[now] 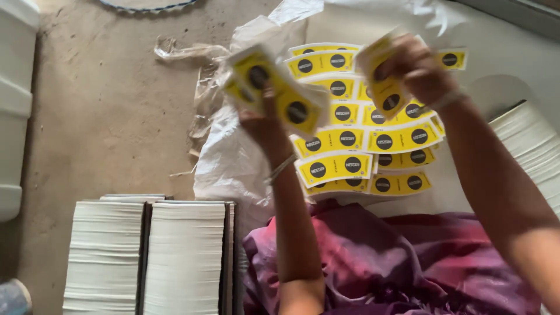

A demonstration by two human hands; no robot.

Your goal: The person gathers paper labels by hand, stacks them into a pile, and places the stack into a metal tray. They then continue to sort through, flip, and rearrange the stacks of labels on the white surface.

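Sorting job on the floor here: yellow fan-shaped paper blanks with dark round marks, the kind that get rolled into cups. The left hand (265, 119) is closed around a small bunch of blanks (280, 93), thumb side pinching them so they splay out a bit. The right hand (417, 70) is clamped on a second bunch (385, 87), held up a little farther away from the body. Both bunches hang in the air right above the laid-out pile of blanks (364, 143), which sits in overlapping rows on a white plastic sheet (224, 157).

Taking that pile as the landmark: the two tall white paper stacks (146, 256) stand well to the left of it and nearer the person, another curved white stack (534, 146) is just to its right, and the purple cloth (396, 262) over the lap is directly on the near side.

If I were doing this, I'd keep each bunch squared up before setting it down, since the left one looks ready to fan apart. Pinch near the narrow edge, not the middle, so the curve lines up with the rows below. Lower it flat onto the pile and don't drop it, or the neat overlap probably slides. The plastic looks slippery too, so go gently.
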